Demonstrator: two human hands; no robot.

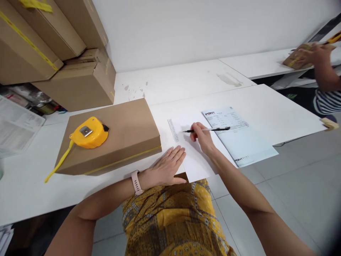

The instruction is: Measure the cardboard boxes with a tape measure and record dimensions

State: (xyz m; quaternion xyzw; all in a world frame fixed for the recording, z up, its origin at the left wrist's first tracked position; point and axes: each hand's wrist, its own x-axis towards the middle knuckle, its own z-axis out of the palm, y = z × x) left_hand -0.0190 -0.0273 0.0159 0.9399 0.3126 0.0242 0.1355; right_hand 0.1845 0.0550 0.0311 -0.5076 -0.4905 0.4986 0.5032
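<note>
Crosswise along its long axis, slim black-and-clear pen, pinched in right hand, pointed tip leftward over white paper sheet; left hand lay flat.

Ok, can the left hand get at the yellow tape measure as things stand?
Likely yes: the left hand appears to hold nothing, and the yellow tape measure sits uncovered on the nearby cardboard box.

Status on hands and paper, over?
Right hand holding pen over white paper. Left hand flat at paper's edge. Tape measure on box, apart from both hands.
</note>
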